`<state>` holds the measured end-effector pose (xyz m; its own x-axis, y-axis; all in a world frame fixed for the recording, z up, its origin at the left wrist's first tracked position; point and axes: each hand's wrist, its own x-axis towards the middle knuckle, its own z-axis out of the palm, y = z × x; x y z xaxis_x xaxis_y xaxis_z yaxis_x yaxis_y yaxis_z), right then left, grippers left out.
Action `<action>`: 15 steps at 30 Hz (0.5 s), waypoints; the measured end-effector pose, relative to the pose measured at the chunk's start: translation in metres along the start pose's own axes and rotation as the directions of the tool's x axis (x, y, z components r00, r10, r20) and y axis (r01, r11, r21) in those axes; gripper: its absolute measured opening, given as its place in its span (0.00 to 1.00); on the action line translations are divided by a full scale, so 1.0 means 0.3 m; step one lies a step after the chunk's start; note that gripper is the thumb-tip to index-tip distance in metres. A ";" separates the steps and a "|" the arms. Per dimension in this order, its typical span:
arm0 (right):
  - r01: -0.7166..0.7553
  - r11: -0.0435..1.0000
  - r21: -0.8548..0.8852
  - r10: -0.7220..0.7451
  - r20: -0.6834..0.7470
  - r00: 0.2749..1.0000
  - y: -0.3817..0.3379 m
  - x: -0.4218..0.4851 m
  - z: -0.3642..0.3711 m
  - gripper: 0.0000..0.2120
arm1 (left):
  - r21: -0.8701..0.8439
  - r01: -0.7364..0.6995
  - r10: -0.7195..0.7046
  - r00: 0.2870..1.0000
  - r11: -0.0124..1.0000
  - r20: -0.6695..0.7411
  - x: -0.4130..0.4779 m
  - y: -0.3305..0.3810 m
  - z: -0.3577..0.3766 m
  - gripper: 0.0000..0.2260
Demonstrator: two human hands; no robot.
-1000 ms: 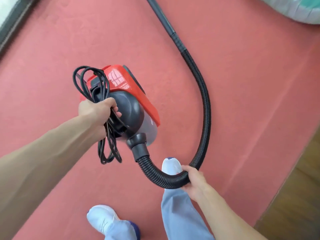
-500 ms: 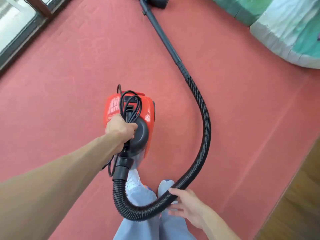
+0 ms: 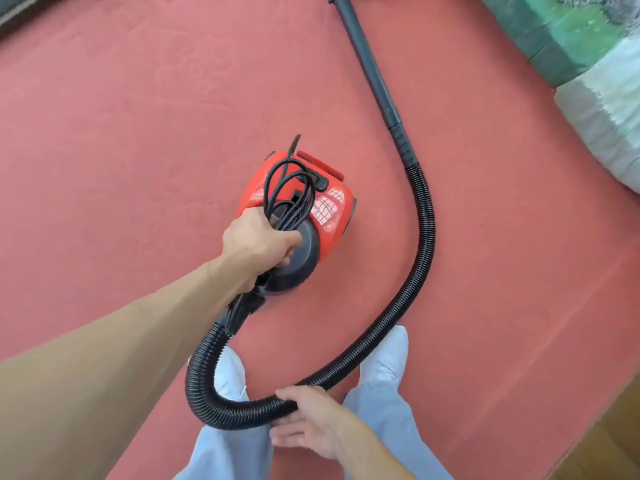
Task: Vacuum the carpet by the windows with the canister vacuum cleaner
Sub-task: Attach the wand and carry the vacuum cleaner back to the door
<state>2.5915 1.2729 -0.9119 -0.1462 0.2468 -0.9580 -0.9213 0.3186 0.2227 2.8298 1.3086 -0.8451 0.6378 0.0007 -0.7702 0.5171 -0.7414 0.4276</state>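
- Vacuum point(image 3: 329, 209) mid-frame, over carpet point(image 3: 138, 133).
- Left hand point(image 3: 259, 240) gripping vacuum and bundled cord point(image 3: 277, 181).
- Right hand point(image 3: 311, 424) bottom centre, fingers straight, cradling hose point(image 3: 422, 237).

Red carpet point(image 3: 138, 133) covers the floor, wood flooring point(image 3: 609, 441) bottom right, green-and-white padded cover point(image 3: 571, 39) top right.
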 end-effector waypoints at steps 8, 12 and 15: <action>0.114 0.953 -0.281 -0.220 -0.382 0.898 -0.266 0.116 -0.378 0.13 | 0.196 -0.056 0.094 0.977 0.979 -0.192 0.011 -0.005 0.070 0.12; 0.083 0.837 -0.541 -0.468 -0.630 0.620 -0.492 0.124 -0.566 0.13 | 0.299 -0.080 0.164 0.950 0.951 -0.266 0.018 -0.021 0.096 0.10; 0.089 0.810 -0.580 -0.556 -0.709 0.435 -0.627 0.120 -0.682 0.25 | 0.353 -0.105 0.214 0.934 0.930 -0.285 0.024 -0.027 0.109 0.10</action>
<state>2.6858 1.0348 -1.0251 0.1933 -0.7183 -0.6683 -0.9679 -0.2511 -0.0101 2.8115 1.2927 -0.8697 0.8692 0.0328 -0.4933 0.2117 -0.9264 0.3114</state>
